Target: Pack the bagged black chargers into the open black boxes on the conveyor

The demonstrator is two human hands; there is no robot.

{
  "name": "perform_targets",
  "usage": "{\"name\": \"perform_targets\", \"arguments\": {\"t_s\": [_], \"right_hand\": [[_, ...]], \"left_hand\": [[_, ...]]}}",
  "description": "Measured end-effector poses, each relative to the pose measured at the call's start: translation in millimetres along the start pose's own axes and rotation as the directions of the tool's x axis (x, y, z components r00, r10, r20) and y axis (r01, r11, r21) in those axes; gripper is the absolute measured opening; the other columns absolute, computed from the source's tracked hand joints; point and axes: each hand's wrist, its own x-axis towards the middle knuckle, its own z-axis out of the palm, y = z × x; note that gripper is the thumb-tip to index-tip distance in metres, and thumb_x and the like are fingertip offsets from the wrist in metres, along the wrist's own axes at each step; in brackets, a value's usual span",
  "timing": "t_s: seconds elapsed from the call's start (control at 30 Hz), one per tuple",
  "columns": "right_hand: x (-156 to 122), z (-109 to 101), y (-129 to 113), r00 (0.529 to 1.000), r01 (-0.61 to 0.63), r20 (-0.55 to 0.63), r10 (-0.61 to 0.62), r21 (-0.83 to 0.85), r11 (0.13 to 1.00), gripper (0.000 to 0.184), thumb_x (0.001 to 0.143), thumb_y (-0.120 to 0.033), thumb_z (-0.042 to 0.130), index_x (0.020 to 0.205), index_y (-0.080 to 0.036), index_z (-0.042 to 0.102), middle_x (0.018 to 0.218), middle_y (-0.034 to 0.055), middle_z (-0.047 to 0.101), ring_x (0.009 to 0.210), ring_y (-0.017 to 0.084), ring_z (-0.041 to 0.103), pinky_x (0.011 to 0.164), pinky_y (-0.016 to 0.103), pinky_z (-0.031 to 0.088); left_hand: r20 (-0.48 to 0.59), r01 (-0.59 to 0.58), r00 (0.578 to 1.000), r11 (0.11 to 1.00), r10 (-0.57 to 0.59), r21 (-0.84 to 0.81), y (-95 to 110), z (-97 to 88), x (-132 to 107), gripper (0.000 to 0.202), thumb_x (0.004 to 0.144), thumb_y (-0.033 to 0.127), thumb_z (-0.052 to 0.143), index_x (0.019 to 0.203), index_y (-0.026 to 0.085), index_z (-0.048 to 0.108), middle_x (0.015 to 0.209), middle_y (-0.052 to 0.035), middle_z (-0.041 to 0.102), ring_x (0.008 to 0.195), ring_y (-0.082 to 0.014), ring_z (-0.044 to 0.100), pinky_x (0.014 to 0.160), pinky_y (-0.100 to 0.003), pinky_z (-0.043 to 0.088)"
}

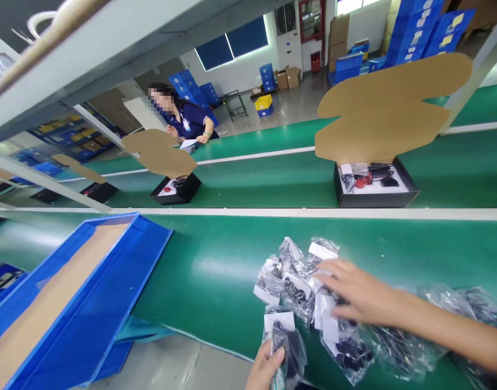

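Observation:
My right hand (360, 292) lies flat, fingers stretched out, on a heap of clear plastic bags (297, 276) with white labels and dark parts inside, spread over the green bench. My left hand (265, 368) at the bottom edge grips one such bag (285, 341) by its lower end, thumb pressed on it. On the green belt behind, an open black box (374, 189) with a raised brown cardboard lid holds black cables and a red part.
A blue plastic bin (70, 303) lined with cardboard sits tilted at the left. More open black boxes (176, 189) ride the belt further left. A seated person (183, 122) in dark blue works across the belt. Metal frame bars (49, 184) cross overhead left.

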Motion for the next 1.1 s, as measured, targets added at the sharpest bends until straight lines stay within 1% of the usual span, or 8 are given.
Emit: {"name": "perform_targets", "arguments": {"t_s": [0.1, 0.2, 0.4, 0.53, 0.67, 0.77, 0.9, 1.1], "right_hand": [[-3, 25, -14, 0.981, 0.112, 0.162, -0.106, -0.029, 0.993, 0.078, 0.069, -0.012, 0.085, 0.138, -0.02, 0.05, 0.153, 0.0186, 0.026, 0.138, 0.04, 0.023, 0.107, 0.058, 0.036], [18, 41, -1, 0.996, 0.057, 0.074, -0.047, -0.138, 0.989, 0.06, 0.074, 0.0, 0.074, 0.129, -0.016, 0.057, 0.152, 0.0214, 0.026, 0.139, 0.039, 0.023, 0.107, 0.054, 0.037], [24, -2, 16, 0.978, -0.099, -0.194, 0.07, -0.144, 0.985, 0.03, 0.09, -0.011, 0.063, 0.119, -0.01, 0.058, 0.131, 0.0209, 0.05, 0.12, 0.035, 0.047, 0.099, 0.051, 0.046], [-7, -9, -11, 0.997, -0.029, 0.064, 0.03, -0.023, 0.999, 0.02, 0.086, -0.023, 0.075, 0.101, -0.015, 0.065, 0.097, 0.0084, 0.063, 0.094, 0.028, 0.058, 0.085, 0.042, 0.052], [-17, 24, -28, 0.965, -0.026, 0.256, 0.058, -0.128, 0.992, 0.042, 0.071, -0.023, 0.089, 0.103, -0.008, 0.066, 0.097, 0.0135, 0.063, 0.092, 0.032, 0.058, 0.081, 0.042, 0.051], [-14, 34, -26, 0.948, -0.07, 0.311, 0.076, -0.029, 0.997, 0.018, 0.076, -0.009, 0.079, 0.089, -0.012, 0.067, 0.087, 0.0098, 0.064, 0.088, 0.029, 0.059, 0.076, 0.036, 0.048], [-18, -3, -12, 0.955, -0.174, 0.288, 0.067, 0.364, 0.915, 0.006, 0.089, -0.02, 0.064, 0.084, -0.02, 0.06, 0.085, 0.0024, 0.06, 0.079, 0.022, 0.055, 0.062, 0.029, 0.04], [-38, -68, 47, 0.965, -0.135, -0.02, 0.261, 0.816, 0.562, 0.038, 0.091, -0.056, 0.054, 0.087, -0.018, 0.05, 0.074, -0.0008, 0.051, 0.062, 0.015, 0.049, 0.056, 0.026, 0.04]], "left_hand": [[0.078, -0.071, 0.995, 0.993, 0.064, 0.091, 16, 3.4, 21, 0.052, 0.059, 0.061, 0.081, 0.089, 0.018, 0.077, 0.094, -0.0108, 0.074, 0.096, -0.0332, 0.062, 0.09, -0.043, 0.046], [0.17, -0.228, 0.966, 0.952, 0.195, 0.203, 39, 12.2, 50, 0.045, 0.068, 0.054, 0.078, 0.088, 0.014, 0.077, 0.091, -0.0121, 0.073, 0.093, -0.0321, 0.061, 0.095, -0.044, 0.043], [0.176, -0.29, 0.945, 0.955, 0.276, 0.063, 66, 24.4, 76, 0.047, 0.077, 0.052, 0.071, 0.107, 0.016, 0.07, 0.108, -0.0111, 0.071, 0.113, -0.0299, 0.058, 0.102, -0.038, 0.041], [0.134, -0.255, 0.957, 0.967, 0.256, -0.027, 60, 20.0, 64, 0.041, 0.074, 0.046, 0.076, 0.101, 0.016, 0.071, 0.103, -0.0103, 0.072, 0.105, -0.0292, 0.062, 0.098, -0.038, 0.045], [0.106, -0.234, 0.965, 0.97, 0.24, -0.074, 51, 16.5, 52, 0.038, 0.073, 0.038, 0.079, 0.102, 0.016, 0.07, 0.104, -0.0098, 0.072, 0.109, -0.0284, 0.06, 0.1, -0.038, 0.043], [0.047, -0.277, 0.959, 0.958, 0.281, -0.076, 50, 15.6, 46, 0.041, 0.071, 0.036, 0.081, 0.106, 0.017, 0.068, 0.109, -0.0096, 0.07, 0.111, -0.0266, 0.059, 0.101, -0.035, 0.042], [-0.034, -0.313, 0.95, 0.948, 0.311, -0.056, 58, 11.5, 41, 0.046, 0.068, 0.039, 0.083, 0.106, 0.019, 0.068, 0.11, -0.0086, 0.07, 0.112, -0.0249, 0.059, 0.097, -0.03, 0.045], [-0.09, -0.261, 0.961, 0.965, 0.261, 0.007, 57, 10.6, 41, 0.055, 0.056, 0.045, 0.088, 0.1, 0.018, 0.069, 0.106, -0.0099, 0.072, 0.105, -0.0277, 0.063, 0.087, -0.029, 0.052]]}}
